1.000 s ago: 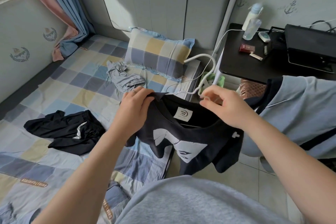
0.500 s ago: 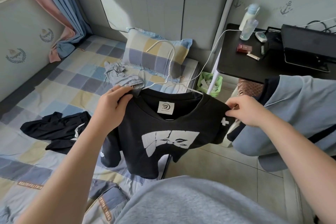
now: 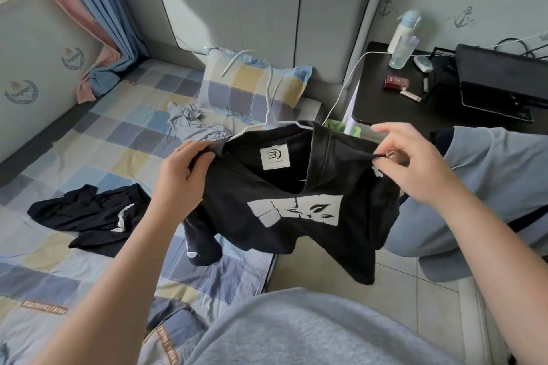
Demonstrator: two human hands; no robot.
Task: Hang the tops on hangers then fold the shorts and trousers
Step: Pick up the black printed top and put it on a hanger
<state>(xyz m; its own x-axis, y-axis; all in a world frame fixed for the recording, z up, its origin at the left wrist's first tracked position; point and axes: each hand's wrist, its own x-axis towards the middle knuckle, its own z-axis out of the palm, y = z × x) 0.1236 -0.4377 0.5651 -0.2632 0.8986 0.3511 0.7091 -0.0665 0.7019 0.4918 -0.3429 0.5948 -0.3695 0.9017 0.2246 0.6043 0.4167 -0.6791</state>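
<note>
L hand point(image 3: 181, 178) curled in grip; R hand point(image 3: 415, 166) pinching; arms fwd.

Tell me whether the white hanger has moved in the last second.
Yes. The white hanger swung left: its hook, earlier off the right edge of the checked pillow, now overlaps its top.

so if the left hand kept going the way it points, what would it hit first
The left hand grips the black t-shirt; past that, probably the grey garment on the bed, though depth is unclear.
</note>
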